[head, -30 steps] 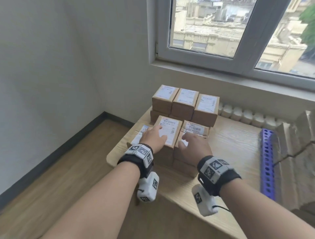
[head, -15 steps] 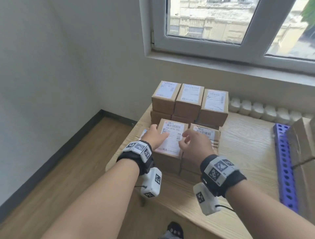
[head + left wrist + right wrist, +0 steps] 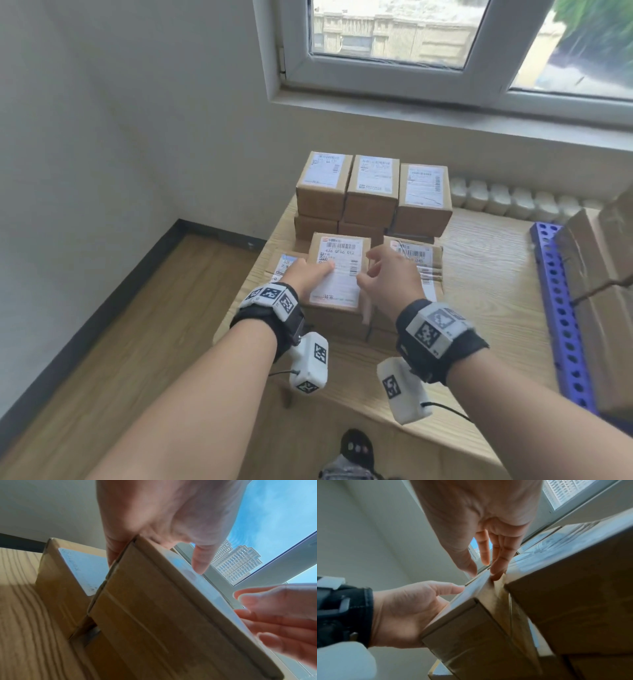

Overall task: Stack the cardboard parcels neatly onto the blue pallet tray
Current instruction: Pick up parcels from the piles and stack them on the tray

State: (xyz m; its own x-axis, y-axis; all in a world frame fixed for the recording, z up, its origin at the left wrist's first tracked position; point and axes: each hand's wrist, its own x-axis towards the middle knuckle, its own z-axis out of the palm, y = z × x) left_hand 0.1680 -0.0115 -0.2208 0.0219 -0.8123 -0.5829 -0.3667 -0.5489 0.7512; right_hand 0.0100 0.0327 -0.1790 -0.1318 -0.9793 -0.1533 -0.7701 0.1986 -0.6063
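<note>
Brown cardboard parcels with white labels are stacked at the left of a wooden table [image 3: 486, 274]. My left hand [image 3: 308, 274] grips the front middle parcel [image 3: 339, 270], thumb on its label and fingers down its left side [image 3: 154, 547]. My right hand [image 3: 383, 274] is at that parcel's right edge. Its nearly straight fingertips [image 3: 494, 574] reach into the gap beside the neighbouring parcel [image 3: 418, 260]. The blue pallet tray [image 3: 561, 308] lies along the table's right side.
A taller stack of parcels [image 3: 373, 192] stands just behind the held one, and a low parcel [image 3: 286, 262] lies to its left. Large cardboard boxes [image 3: 603, 274] sit on the tray. A white radiator [image 3: 513, 202] and a window are behind the table.
My right hand has moved left, off the top of the right parcel to the gap beside the middle one. The left hand has slid to the parcel's left edge. The view has tilted down.
</note>
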